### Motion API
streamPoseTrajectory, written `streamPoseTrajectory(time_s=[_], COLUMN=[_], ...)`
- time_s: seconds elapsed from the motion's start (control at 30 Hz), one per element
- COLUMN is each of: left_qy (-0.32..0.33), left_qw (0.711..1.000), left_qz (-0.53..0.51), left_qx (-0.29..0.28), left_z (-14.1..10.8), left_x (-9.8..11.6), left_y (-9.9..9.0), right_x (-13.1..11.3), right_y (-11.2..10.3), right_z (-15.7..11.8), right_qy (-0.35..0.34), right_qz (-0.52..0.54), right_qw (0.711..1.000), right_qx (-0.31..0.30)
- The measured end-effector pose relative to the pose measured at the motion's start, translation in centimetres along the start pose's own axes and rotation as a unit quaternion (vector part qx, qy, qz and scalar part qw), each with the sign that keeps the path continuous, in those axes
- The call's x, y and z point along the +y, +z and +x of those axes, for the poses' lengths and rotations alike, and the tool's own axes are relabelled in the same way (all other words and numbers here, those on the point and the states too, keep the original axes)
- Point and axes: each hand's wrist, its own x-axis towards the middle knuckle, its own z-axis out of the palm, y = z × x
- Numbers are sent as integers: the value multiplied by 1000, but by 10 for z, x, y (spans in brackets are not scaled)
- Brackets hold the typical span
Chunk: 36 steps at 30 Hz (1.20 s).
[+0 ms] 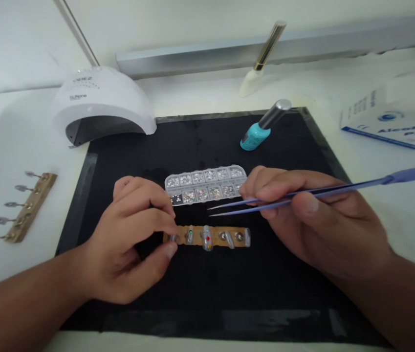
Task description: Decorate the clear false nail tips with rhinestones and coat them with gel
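My right hand [313, 215] holds a pair of blue tweezers [354, 187], their two tips apart and pointing left above the black mat. Between thumb and fingers, my left hand [137, 234] grips the left end of a wooden strip [215, 238]. Several small silvery pieces sit along this strip, some bearing green, red and yellow gems. Behind the strip lies a clear compartment case [205, 185] of tiny rhinestones; fingers of both hands overlap its near corners in view. Whether they touch the case I cannot tell.
A white nail lamp [100, 98] stands at the back left. A turquoise polish bottle [262, 128] is on the black mat [207, 288], with a cream bottle [262, 61] behind. On the left lies a wooden holder [31, 208] with nail tips; on the right, an alcohol pads box [390, 120].
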Motion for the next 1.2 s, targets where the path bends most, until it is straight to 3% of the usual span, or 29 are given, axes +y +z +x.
streamPoseTrajectory(time_s=[0.43,0.57,0.67,0.73,0.83,0.9,1.07,1.2], left_qy=[-73,-122,-156,-162,-160,-157,-158,-167], left_qw=[993,990,986,986,986,987,987,986], left_qz=[82,63,53,46,34,28,29,17], left_qx=[39,23,15,16,13,9,3,-1], left_z=[13,15,15,14,14,15,20,21], left_x=[-19,-21,-25,-28,-32,-34,-35,-36], left_y=[2,4,4,5,6,6,7,9], right_x=[6,9,-9,-32,-63,-70,-40,-13], right_y=[-1,4,11,14,13,12,15,17], right_z=[-2,-2,-3,-1,9,21,56,64], right_qy=[-40,-97,-161,-193,-199,-205,-223,-234], right_qz=[-8,-38,-99,-152,-236,-257,-209,-203], right_qw=[999,994,982,969,937,918,925,925], right_qx=[26,27,23,-10,-161,-222,-228,-221])
